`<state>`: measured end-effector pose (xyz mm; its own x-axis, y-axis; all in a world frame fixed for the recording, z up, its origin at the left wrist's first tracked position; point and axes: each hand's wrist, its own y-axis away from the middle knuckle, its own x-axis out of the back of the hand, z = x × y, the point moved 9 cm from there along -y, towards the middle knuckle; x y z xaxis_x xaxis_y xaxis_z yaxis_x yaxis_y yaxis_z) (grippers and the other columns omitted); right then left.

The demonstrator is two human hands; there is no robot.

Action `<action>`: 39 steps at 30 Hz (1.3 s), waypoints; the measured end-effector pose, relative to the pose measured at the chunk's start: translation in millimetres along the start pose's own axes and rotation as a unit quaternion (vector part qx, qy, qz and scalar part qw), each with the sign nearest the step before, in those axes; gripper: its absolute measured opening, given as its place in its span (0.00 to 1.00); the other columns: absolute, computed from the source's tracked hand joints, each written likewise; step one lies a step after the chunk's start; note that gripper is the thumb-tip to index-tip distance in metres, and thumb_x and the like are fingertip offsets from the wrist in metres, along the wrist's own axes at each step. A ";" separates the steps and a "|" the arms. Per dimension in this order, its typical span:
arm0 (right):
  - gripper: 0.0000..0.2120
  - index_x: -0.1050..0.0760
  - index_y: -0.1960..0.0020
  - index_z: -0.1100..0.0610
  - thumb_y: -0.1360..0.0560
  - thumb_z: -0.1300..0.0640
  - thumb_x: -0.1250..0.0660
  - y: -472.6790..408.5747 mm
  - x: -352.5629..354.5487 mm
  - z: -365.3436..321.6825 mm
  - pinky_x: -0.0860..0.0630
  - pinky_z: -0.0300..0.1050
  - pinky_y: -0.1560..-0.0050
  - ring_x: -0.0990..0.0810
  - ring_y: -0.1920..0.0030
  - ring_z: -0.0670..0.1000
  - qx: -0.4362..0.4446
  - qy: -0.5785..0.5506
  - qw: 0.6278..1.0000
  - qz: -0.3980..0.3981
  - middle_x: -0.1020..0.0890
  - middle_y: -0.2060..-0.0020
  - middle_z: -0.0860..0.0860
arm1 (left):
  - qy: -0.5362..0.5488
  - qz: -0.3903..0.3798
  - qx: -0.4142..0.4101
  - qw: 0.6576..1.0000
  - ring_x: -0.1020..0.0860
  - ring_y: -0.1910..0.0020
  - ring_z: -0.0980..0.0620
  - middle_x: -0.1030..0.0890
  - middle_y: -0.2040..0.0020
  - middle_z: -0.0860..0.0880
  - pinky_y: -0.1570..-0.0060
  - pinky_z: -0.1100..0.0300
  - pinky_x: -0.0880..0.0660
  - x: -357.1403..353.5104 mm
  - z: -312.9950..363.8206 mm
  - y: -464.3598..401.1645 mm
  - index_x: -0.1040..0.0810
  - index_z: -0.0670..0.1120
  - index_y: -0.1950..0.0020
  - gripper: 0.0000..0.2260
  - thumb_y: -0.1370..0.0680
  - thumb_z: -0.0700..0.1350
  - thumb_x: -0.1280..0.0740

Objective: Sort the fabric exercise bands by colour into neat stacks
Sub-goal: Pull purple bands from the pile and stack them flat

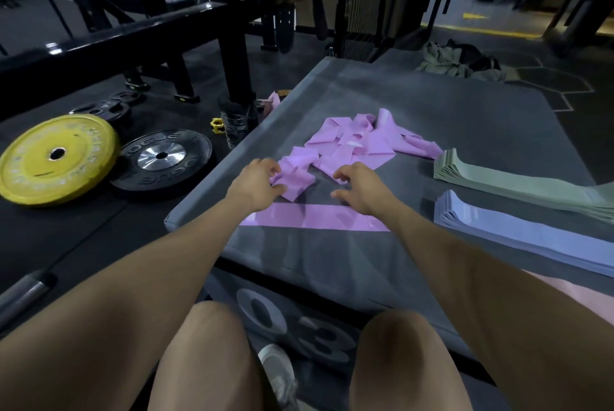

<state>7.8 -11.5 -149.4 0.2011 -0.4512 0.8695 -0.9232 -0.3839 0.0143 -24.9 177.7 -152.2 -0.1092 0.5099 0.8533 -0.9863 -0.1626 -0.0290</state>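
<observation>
grey mat (465,118); left hand (257,183) grips pink band (295,175); lilac stack (518,228) cropped

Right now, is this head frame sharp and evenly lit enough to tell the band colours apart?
Head view: dim gym light, wide-angle bending at the edges; the loose pink fabric bands, the green stack and the lavender stack read clearly; the background rack is soft and dark.

A loose heap of crumpled pink fabric bands (358,141) lies mid-surface on the grey padded platform (465,111), reaching towards its left edge. One pink band (319,217) lies flat and straight near the front edge. By the right edge sit a neat sage-green stack (518,183) and, nearer the front, a neat lavender-blue stack (518,231).
</observation>
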 end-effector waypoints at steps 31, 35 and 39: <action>0.12 0.29 0.67 0.57 0.28 0.64 0.30 -48.5 138.0 -108.0 0.35 0.36 0.66 0.35 0.70 0.44 0.097 -0.274 0.942 0.169 0.30 0.72 0.46 | 0.311 0.087 -0.016 0.946 0.25 0.65 0.49 0.25 0.68 0.47 0.62 0.56 0.26 145.4 88.3 -49.6 0.32 0.47 0.64 0.13 0.27 0.45 0.28; 0.05 0.24 0.61 0.59 0.28 0.63 0.30 -45.9 157.7 -116.9 0.33 0.36 0.66 0.32 0.70 0.44 0.109 -0.275 0.938 0.178 0.27 0.72 0.46 | 0.278 0.160 -0.047 0.946 0.31 0.69 0.56 0.30 0.65 0.51 0.71 0.71 0.32 169.6 101.9 -36.4 0.31 0.45 0.56 0.14 0.27 0.50 0.29; 0.04 0.22 0.58 0.63 0.28 0.62 0.29 -38.7 174.4 -127.5 0.34 0.37 0.67 0.32 0.70 0.43 0.128 -0.279 0.933 0.189 0.26 0.72 0.47 | 0.319 0.114 -0.128 0.932 0.27 0.64 0.60 0.25 0.58 0.51 0.68 0.75 0.29 174.5 125.9 -25.0 0.25 0.44 0.49 0.10 0.27 0.43 0.28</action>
<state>36.8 27.4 64.7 0.0829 -0.9148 0.3953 -0.8689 -0.2606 -0.4209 -3.6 164.4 63.0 -0.2895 0.8988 0.3292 -0.9170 -0.1617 -0.3647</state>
